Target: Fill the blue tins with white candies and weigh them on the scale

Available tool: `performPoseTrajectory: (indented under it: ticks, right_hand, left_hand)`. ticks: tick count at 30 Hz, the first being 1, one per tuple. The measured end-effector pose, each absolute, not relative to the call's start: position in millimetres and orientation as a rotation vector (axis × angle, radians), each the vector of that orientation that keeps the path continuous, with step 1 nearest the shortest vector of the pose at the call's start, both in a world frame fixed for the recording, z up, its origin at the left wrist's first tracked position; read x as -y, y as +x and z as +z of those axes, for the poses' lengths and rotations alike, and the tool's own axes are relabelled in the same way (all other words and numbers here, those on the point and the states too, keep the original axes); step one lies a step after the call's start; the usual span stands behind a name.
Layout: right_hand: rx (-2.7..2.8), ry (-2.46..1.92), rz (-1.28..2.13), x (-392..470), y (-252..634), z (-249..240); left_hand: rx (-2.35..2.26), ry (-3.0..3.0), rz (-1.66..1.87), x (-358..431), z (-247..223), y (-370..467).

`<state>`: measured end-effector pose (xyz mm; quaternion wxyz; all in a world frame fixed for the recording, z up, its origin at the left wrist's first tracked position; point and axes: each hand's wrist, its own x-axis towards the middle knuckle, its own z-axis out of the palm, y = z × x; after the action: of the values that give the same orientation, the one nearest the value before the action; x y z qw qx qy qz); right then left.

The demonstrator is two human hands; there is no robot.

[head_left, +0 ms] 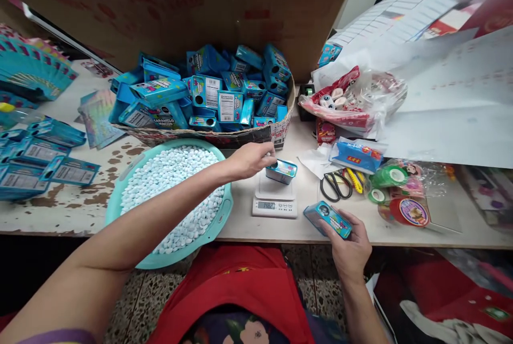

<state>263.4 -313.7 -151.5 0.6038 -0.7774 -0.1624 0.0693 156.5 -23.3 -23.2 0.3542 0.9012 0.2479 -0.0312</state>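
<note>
My left hand [253, 161] reaches across the basin, its fingers closed just above the left end of a blue candy box [282, 171]. What those fingers hold, if anything, is hidden. That box rests on a small white digital scale [274, 207] with its display lit. A second blue candy box [330, 219], printed "Caramelo Macizo", is gripped and tilted in my right hand [352, 245], to the right of the scale. Under my left forearm, a turquoise basin [225, 216] holds a heap of small pale-blue candies [176, 165].
A cut-down carton [282, 138] full of blue boxes stands behind the scale. More boxes [72, 171] lie at the left. Black-handled scissors [335, 186], a yellow cutter [355, 180], tape rolls [390, 176] and an open bag [352, 109] sit at the right.
</note>
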Motion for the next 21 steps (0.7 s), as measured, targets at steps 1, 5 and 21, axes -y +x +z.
performPoseTrajectory:
  ticks: [1,5,21]
  right_hand:
    - [0.373,-1.801,0.154,313.4,262.6,-150.9]
    - [0.359,-1.827,0.121,312.5,260.1,-148.9]
    - [0.315,-1.842,0.137,311.9,261.2,-150.1]
  left_hand:
    - [-0.643,2.427,-0.145,24.9,-23.3,160.1]
    - [-0.671,2.606,-0.347,30.4,-22.0,167.0]
    - [-0.797,2.282,0.146,27.1,-38.0,169.0]
